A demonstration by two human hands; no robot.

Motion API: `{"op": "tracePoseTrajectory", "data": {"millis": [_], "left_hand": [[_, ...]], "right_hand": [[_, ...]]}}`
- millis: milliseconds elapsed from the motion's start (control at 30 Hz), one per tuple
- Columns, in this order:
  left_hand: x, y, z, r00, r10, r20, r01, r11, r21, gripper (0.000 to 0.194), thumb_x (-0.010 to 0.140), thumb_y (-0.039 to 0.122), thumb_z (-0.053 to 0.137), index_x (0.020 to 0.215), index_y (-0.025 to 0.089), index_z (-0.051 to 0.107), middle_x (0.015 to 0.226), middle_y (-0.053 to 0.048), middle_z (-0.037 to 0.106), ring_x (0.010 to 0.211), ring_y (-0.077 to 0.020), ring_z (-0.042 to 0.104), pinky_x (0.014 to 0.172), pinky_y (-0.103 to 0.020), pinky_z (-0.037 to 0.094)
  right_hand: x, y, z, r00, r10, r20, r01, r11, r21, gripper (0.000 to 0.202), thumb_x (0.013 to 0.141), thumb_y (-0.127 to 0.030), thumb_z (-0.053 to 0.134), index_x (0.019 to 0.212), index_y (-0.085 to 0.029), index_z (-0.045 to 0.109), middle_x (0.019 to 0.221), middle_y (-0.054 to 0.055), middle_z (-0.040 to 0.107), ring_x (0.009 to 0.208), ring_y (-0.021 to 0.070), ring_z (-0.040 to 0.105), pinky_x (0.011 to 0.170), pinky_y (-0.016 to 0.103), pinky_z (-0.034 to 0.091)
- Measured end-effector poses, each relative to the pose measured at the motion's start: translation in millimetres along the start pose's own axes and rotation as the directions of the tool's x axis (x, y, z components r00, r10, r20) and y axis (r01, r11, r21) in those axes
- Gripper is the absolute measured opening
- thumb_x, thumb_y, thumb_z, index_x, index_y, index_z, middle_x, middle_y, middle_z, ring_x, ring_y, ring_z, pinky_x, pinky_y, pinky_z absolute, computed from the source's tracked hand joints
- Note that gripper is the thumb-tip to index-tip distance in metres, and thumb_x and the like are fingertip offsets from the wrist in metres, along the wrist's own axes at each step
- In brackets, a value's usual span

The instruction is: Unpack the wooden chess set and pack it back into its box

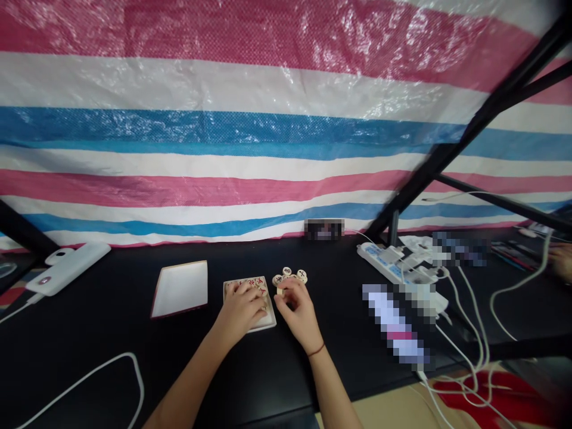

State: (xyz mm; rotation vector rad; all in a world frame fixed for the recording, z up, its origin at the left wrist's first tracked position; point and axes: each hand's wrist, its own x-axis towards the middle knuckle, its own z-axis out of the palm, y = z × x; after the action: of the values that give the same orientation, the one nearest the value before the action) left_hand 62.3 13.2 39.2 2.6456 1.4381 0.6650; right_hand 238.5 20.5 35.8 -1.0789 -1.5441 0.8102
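A small white box [267, 322] holds round cream xiangqi pieces [255, 282] with red characters. My left hand [239, 310] lies over this box with its fingers spread on the pieces, covering part of them. Just right of the box, my right hand [298, 310] pinches a xiangqi piece [279, 291] between thumb and fingers, held on edge. Beyond those fingertips several loose pieces with black characters [302, 275] lie on the black table, some partly hidden by the hand. The box lid [183, 289] rests to the left, its white inside showing.
A white power strip [379, 262] with plugs and tangled cables [478, 333] stands at the right, near a blurred-out phone-like object [395, 325]. A white device [69, 268] sits far left, with a white cable [134, 363] nearer. Striped sheeting [223, 137] hangs behind; another person's hand [560, 259] shows far right.
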Motion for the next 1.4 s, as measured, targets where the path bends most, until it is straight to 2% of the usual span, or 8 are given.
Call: {"op": "tracePoseTrajectory", "data": {"millis": [133,300,400,533,667,833,1167,1400], "left_hand": [[0.8,2.7,-4.2,1.000,-0.002,-0.004,0.002,0.999,0.033,0.008,0.085,0.029,0.063,0.082,0.026,0.069,0.087,-0.001,0.068,0.091,-0.0226,0.052,0.084,-0.041,0.034],[0.1,5.1,-7.8,0.999,-0.023,-0.035,0.022,0.999,-0.030,0.008,0.086,0.027,0.060,0.082,0.026,0.067,0.084,-0.001,0.068,0.093,-0.0227,0.053,0.086,-0.041,0.034],[-4.0,2.9,-11.5,0.999,-0.035,-0.036,0.032,0.998,-0.056,0.002,0.082,0.027,0.065,0.083,0.025,0.066,0.092,-0.001,0.067,0.094,-0.0226,0.053,0.085,-0.040,0.035],[-12.6,-4.9,-17.6,0.995,-0.071,-0.065,0.066,0.995,-0.068,0.020,0.076,0.031,0.070,0.094,0.026,0.065,0.110,-0.003,0.063,0.101,-0.0243,0.051,0.086,-0.040,0.039],[-16.4,-12.2,-16.9,0.989,-0.097,-0.107,0.094,0.995,-0.035,0.029,0.076,0.029,0.067,0.104,0.026,0.064,0.119,-0.006,0.059,0.110,-0.0273,0.048,0.094,-0.044,0.038],[-16.2,-13.9,-9.4,0.985,-0.123,-0.117,0.119,0.992,-0.040,0.033,0.074,0.027,0.065,0.107,0.025,0.063,0.123,-0.008,0.058,0.116,-0.0284,0.049,0.102,-0.048,0.034],[-22.1,-16.4,1.5,0.976,-0.208,-0.066,0.206,0.978,-0.041,0.052,0.073,0.031,0.068,0.124,0.029,0.055,0.136,-0.009,0.051,0.127,-0.0327,0.042,0.109,-0.061,0.021],[-23.2,-19.7,6.9,0.972,-0.234,-0.027,0.231,0.969,-0.085,0.053,0.077,0.033,0.065,0.128,0.026,0.052,0.139,-0.011,0.048,0.128,-0.0338,0.041,0.104,-0.061,0.031]], "right_hand": [[-13.1,-11.2,-5.1,0.990,-0.025,0.141,0.040,0.994,-0.106,0.016,0.083,-0.020,0.055,0.096,-0.022,0.063,0.100,0.007,0.059,0.082,0.0168,0.060,0.071,0.028,0.052],[-20.5,-13.5,-6.2,0.990,-0.037,0.136,0.070,0.965,-0.252,0.022,0.080,-0.015,0.054,0.099,-0.022,0.061,0.092,0.005,0.063,0.073,0.0158,0.058,0.069,0.029,0.051],[-20.3,-14.5,-4.3,0.984,-0.066,0.165,0.115,0.944,-0.308,0.017,0.080,-0.014,0.054,0.094,-0.022,0.059,0.093,0.005,0.064,0.079,0.0171,0.060,0.073,0.029,0.051],[-16.0,-18.4,0.4,0.955,-0.121,0.272,0.225,0.892,-0.391,0.013,0.081,-0.013,0.056,0.089,-0.021,0.060,0.100,0.006,0.065,0.093,0.0206,0.059,0.084,0.034,0.047],[-8.8,-19.7,8.0,0.925,-0.110,0.365,0.297,0.809,-0.507,0.016,0.081,-0.013,0.059,0.094,-0.022,0.062,0.102,0.006,0.066,0.092,0.0212,0.058,0.082,0.034,0.045],[-3.2,-16.2,16.3,0.912,-0.108,0.395,0.345,0.724,-0.598,0.018,0.079,-0.011,0.059,0.094,-0.021,0.062,0.100,0.006,0.064,0.088,0.0209,0.057,0.078,0.033,0.045],[-1.7,-18.8,9.2,0.922,-0.035,0.385,0.276,0.757,-0.593,0.012,0.078,-0.012,0.059,0.083,-0.022,0.058,0.086,0.003,0.059,0.079,0.0184,0.058,0.070,0.027,0.047],[4.9,-15.4,0.2,0.933,-0.017,0.358,0.217,0.823,-0.526,0.003,0.081,-0.021,0.059,0.084,-0.022,0.058,0.087,0.002,0.060,0.068,0.0143,0.056,0.065,0.025,0.045]]}}
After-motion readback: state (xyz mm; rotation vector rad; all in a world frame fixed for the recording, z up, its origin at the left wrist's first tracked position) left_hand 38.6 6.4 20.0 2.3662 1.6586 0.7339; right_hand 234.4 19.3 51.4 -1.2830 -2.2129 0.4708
